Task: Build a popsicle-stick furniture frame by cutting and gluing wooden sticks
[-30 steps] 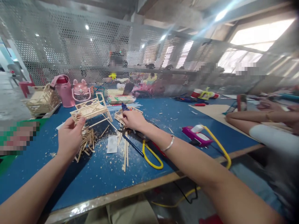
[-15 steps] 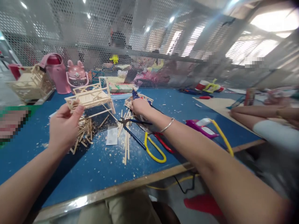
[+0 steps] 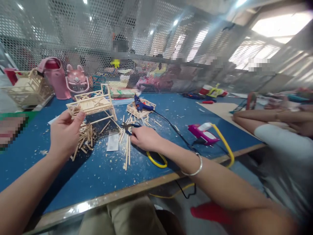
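Note:
My left hand (image 3: 64,134) is raised over the blue table (image 3: 102,176), its fingers pinched on a corner of a small frame model (image 3: 91,103) built of thin wooden sticks. My right hand (image 3: 145,138) lies low on the table with its fingers curled round the handles of blue-handled pliers (image 3: 128,125), whose dark jaws poke out to the left. Loose sticks (image 3: 127,150) lie just beside this hand. A heap of short stick offcuts (image 3: 85,138) sits under the model.
A blue glue gun (image 3: 141,105) rests on a small stick frame (image 3: 137,112), its black cord trailing right. A yellow loop (image 3: 156,160), a purple device (image 3: 202,133), a pink jug (image 3: 57,76) and a stick basket (image 3: 26,88) stand around. Another person's arms (image 3: 269,120) rest at right.
My right hand has let go of the glue gun at the back, drawn toward me and closed on the pliers. My left hand keeps holding the stick model.

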### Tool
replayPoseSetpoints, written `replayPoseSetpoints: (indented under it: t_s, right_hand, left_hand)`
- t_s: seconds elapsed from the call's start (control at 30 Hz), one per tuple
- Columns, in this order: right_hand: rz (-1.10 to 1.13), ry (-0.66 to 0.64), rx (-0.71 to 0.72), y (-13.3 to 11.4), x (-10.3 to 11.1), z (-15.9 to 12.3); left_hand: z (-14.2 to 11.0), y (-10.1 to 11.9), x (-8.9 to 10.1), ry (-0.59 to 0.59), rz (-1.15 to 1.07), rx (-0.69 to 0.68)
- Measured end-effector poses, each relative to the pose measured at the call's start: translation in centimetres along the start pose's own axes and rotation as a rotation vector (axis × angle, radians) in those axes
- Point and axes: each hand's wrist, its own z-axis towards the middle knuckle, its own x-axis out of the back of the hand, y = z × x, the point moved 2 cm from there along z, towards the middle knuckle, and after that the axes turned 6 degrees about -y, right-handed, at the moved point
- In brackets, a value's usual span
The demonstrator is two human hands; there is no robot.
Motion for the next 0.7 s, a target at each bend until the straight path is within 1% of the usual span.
replayPoseSetpoints:
  t_s: [0.07, 0.13, 0.27, 0.33, 0.37, 0.43, 0.5, 0.57, 0.63, 0.7]
  right_hand:
    - [0.041, 0.074, -0.032, 0.3, 0.8, 0.0]
    - [0.103, 0.167, -0.056, 0.8, 2.3, -0.7]
    - [0.201, 0.346, -0.078, 2.1, 5.8, -3.8]
    - [0.162, 0.381, -0.122, 2.8, 6.8, -5.5]
    - [0.121, 0.383, -0.150, 3.1, 6.9, -6.1]
    - [0.014, 0.335, -0.212, 3.8, 6.1, -6.8]
    - [-0.069, 0.228, -0.294, 4.6, 4.3, -6.7]
    - [-0.099, 0.105, -0.341, 5.3, 2.2, -5.9]
    - [-0.098, 0.006, -0.341, 5.8, 0.5, -5.1]
    - [-0.101, -0.022, -0.347, 5.8, -0.2, -4.3]
  left_hand:
    - [0.1, -0.2, 0.1, 0.010, 0.010, -0.011]
    - [0.2, -0.4, 0.3, 0.020, 0.030, -0.021]
    - [0.5, -0.8, 0.5, 0.021, 0.017, -0.020]
    - [0.6, -0.9, 0.6, 0.011, 0.007, -0.041]
    - [0.7, -0.9, 0.6, 0.006, 0.008, -0.054]
    - [0.7, -0.8, 0.6, -0.002, 0.009, -0.067]
    - [0.7, -0.8, 0.6, -0.018, 0.007, -0.070]
    - [0.6, -0.8, 0.5, -0.036, 0.003, -0.074]
    - [0.6, -0.8, 0.5, -0.053, -0.006, -0.079]
    - [0.7, -0.8, 0.5, -0.059, -0.023, -0.079]
